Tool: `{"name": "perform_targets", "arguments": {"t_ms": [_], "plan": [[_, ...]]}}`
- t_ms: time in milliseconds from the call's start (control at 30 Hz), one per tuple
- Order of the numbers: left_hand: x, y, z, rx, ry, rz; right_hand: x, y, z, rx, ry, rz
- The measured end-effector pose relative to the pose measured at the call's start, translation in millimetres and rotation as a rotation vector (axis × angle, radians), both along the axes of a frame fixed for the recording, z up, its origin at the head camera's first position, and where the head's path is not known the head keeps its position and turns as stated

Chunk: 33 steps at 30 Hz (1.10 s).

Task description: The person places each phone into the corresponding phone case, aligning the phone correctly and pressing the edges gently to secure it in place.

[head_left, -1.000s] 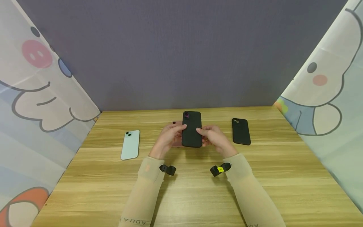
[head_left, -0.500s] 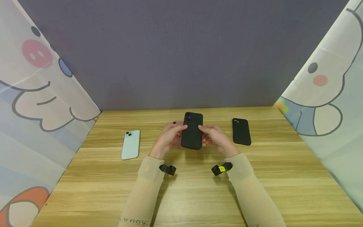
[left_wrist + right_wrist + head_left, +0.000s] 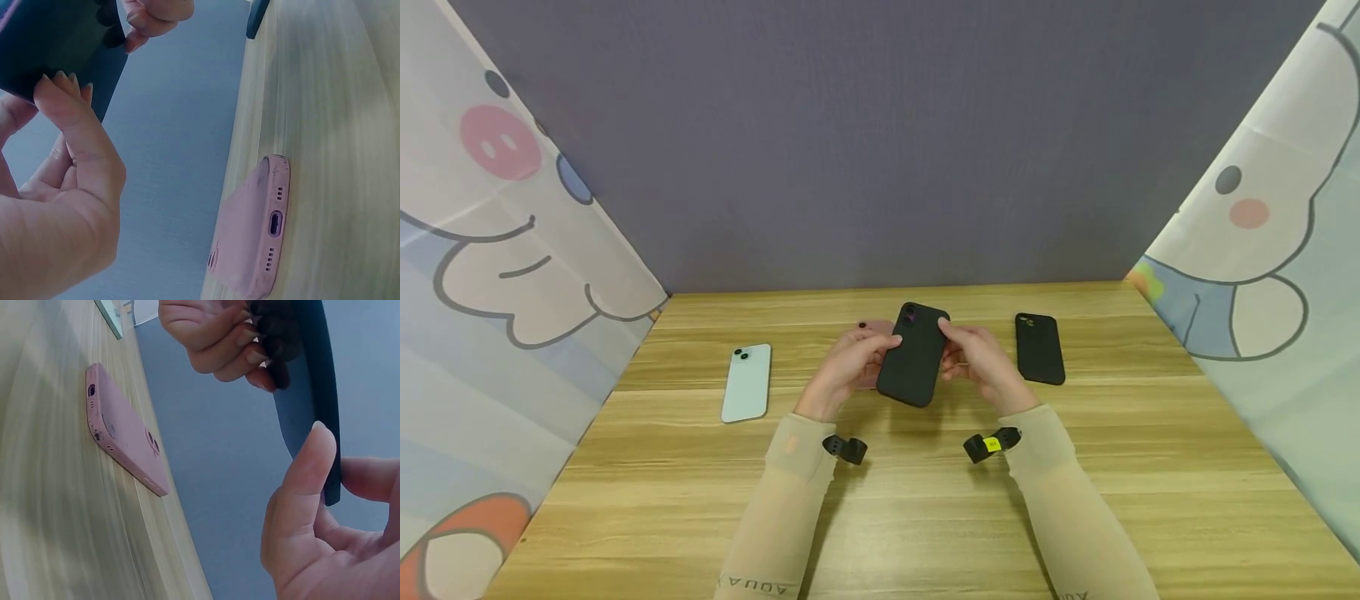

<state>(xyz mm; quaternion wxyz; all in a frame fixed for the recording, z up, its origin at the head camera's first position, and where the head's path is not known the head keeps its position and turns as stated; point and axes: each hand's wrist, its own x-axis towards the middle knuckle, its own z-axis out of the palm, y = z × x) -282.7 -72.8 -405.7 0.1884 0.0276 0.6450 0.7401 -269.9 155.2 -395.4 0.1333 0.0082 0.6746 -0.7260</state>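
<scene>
Black phone case [image 3: 913, 356] held above the wooden table [image 3: 925, 517], between both hands, tilted with its camera-cutout end away from the person and leaning right. Left hand [image 3: 848, 367] pinches its left edge, thumb on the back, fingers curled behind. Right hand [image 3: 981, 363] grips the right edge near the top, thumb on the rim, fingers curled behind.

Wooden table: spans the view below the hands.

Pale green phone [image 3: 747, 382]: flat, well left of the left fingers.

Second black case [image 3: 1039, 348]: flat, near and right of the right fingers.

Pink case [image 3: 250, 234]: flat on the table directly under the held case, beyond the left fingertips; mostly hidden by hands in head view.
</scene>
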Motion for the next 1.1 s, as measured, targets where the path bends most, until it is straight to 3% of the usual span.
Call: {"name": "perform_targets", "arguments": {"t_ms": [333,733,900,1100], "plan": [[1.8,-1,-2.9,0.001,0.020,-0.077,-2.4,5,-1.3,-0.051,-0.010,-0.017],[2.8,-3,-2.6,0.007,0.053,-0.116,-1.5,7,-0.7,-0.012,0.020,0.015],[2.7,-4,-1.7,-0.023,0.082,-0.138,-3.1,14,-2.5,-0.013,0.051,0.100],[2.9,-6,-0.3,-0.052,0.116,-0.161,-5.8,29,-5.9,-0.026,0.104,0.275]]}}
